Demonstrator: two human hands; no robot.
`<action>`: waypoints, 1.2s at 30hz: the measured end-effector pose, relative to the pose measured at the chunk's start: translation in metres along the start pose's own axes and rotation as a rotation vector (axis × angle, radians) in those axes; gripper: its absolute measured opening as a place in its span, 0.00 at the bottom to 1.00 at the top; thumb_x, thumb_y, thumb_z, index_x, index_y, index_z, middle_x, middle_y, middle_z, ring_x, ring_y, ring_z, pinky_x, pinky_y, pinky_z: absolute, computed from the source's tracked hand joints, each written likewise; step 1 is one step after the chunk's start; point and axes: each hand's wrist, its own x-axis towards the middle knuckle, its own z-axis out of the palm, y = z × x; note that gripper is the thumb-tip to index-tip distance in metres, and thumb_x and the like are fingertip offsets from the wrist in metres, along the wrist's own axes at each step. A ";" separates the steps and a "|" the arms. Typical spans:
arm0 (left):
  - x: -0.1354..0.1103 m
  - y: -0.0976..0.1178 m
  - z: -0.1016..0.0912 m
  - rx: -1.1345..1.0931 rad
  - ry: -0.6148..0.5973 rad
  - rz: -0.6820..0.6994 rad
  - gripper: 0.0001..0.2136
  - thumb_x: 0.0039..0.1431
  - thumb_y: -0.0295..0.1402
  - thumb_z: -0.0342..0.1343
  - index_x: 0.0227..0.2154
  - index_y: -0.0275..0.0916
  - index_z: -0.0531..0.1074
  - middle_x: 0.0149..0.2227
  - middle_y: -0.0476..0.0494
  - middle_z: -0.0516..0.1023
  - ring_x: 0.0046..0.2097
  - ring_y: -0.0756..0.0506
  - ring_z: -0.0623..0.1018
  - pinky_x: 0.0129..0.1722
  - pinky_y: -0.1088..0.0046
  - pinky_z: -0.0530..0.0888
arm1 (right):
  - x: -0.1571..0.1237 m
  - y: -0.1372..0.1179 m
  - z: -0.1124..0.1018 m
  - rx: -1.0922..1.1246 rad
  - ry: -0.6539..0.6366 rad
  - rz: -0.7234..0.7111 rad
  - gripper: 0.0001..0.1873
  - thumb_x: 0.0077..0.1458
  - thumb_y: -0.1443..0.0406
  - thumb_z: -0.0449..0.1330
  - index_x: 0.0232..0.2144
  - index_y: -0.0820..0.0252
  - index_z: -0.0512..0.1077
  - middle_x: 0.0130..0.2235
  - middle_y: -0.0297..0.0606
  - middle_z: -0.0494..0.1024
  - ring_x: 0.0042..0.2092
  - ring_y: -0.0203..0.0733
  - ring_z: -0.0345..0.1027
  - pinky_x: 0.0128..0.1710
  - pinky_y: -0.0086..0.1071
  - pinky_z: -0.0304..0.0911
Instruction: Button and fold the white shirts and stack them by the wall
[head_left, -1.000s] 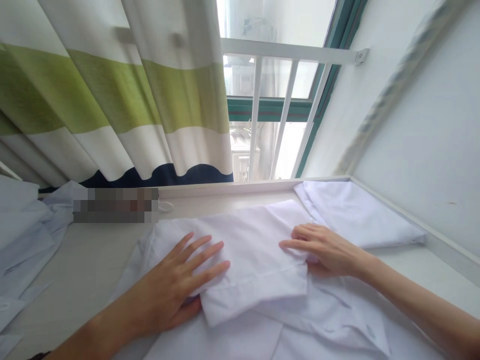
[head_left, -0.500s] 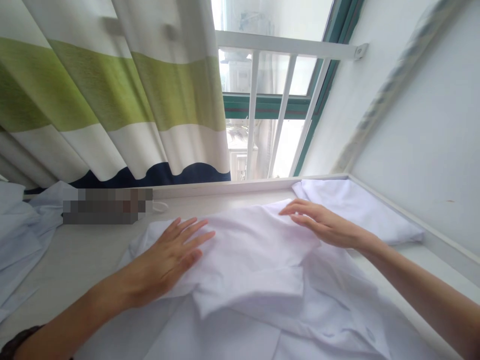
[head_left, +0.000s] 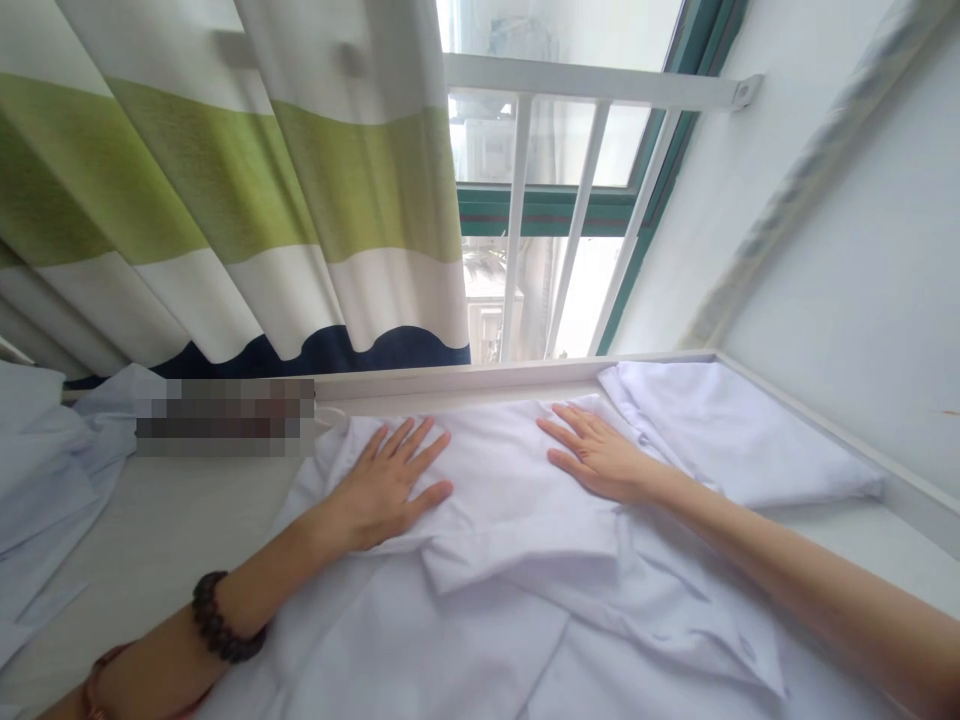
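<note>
We have the white garment (head_left: 495, 470) in front of the railing (head_left: 592, 82) | our left hand (head_left: 390, 490) and right hand (head_left: 600, 455) rest flat on it, grasping nothing | railing-side part seems folded, farther part lies loose

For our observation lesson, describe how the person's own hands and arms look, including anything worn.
The left hand and right hand are gloveless, the visible forearms sleeveless. The left arm wears a dark beaded bracelet and, farther up, a thin reddish band; the right shows none.
</note>
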 end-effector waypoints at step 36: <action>0.009 -0.085 0.003 -0.040 0.048 -0.149 0.33 0.62 0.56 0.37 0.65 0.45 0.51 0.67 0.45 0.49 0.67 0.39 0.49 0.64 0.55 0.47 | 0.054 -0.042 0.000 -0.022 -0.048 0.132 0.36 0.61 0.44 0.33 0.67 0.51 0.44 0.69 0.42 0.39 0.68 0.53 0.26 0.64 0.53 0.28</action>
